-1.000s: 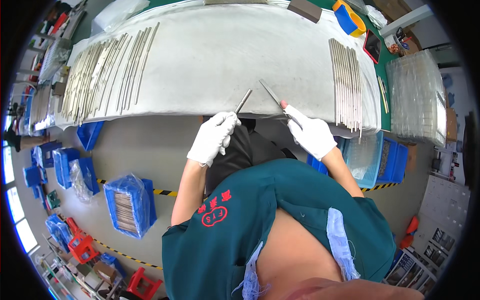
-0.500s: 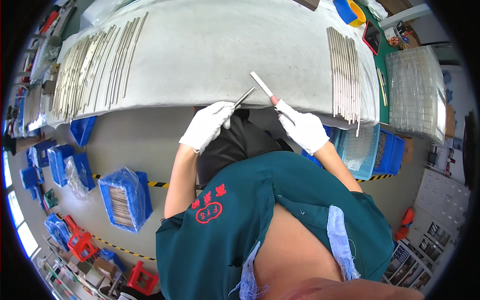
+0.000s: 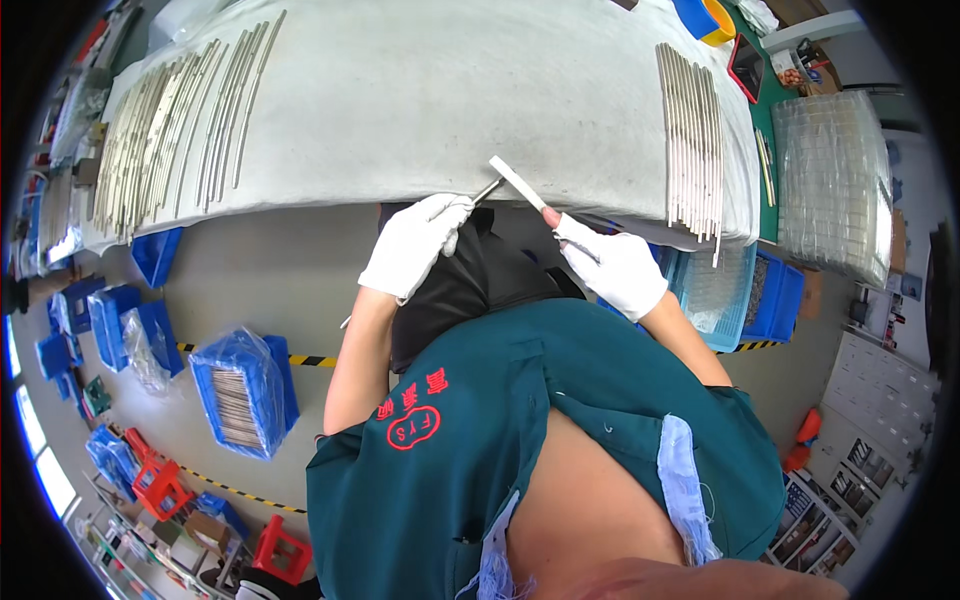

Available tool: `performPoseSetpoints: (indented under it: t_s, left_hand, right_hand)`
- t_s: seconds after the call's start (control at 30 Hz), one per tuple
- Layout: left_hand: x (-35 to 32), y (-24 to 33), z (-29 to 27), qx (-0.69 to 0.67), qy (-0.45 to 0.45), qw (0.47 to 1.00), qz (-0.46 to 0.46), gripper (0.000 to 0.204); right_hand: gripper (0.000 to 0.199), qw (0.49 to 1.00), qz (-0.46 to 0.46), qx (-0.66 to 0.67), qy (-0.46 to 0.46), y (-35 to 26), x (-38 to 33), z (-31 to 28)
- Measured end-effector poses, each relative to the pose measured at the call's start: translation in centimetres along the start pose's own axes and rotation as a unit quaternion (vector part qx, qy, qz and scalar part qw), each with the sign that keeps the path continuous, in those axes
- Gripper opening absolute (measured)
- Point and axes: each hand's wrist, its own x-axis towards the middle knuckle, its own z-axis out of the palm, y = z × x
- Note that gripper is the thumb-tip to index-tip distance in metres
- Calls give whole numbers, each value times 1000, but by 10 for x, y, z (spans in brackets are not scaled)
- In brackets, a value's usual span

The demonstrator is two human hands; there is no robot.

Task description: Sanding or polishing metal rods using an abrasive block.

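Observation:
Both my hands wear white gloves and meet over the near edge of the cloth-covered table. A thin grey metal rod sticks out of the closed fingers of my left hand; its other end is hidden in the glove and behind the wrist. Pinched in my right hand, with a bare fingertip against it, is a flat white strip. Its far part crosses over the rod's tip, seemingly touching. Long metal rods lie side by side at the table's left, and a tighter row of rods at its right.
White cloth covers the table. At far right are a blue-and-yellow tape roll, a red-edged tablet and plastic-wrapped stacked trays. Below stand a light-blue basket and, at left, a blue crate of rods.
The right hand has lowered slightly and the white strip has moved left and down, so that it now crosses the rod's tip. Before, the two were apart. My left hand has barely moved.

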Motion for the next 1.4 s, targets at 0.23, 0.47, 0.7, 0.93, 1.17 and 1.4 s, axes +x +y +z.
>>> performPoseSetpoints:
  t_s: [0.23,0.47,0.7,0.93,1.17,1.4]
  left_hand:
    - [4,-16,0,58,12,994,97,19]
    - [10,-35,-3,130,15,959,251,18]
    - [3,-26,-1,222,39,941,251,20]
    - [1,-20,2,303,32,915,265,22]
    - [0,-18,1,279,29,932,230,21]
    - [1,-18,0,232,18,958,166,21]
  right_hand:
    - [45,998,53,-20,-32,-15,25,6]
    - [40,1000,8,-17,6,-6,1,10]
    - [48,1000,-7,-6,-1,-8,9,20]
    - [34,989,63,132,16,-10,22,16]
    - [37,998,-45,-44,10,2,-3,24]
    - [44,989,52,138,-2,-9,10,8]
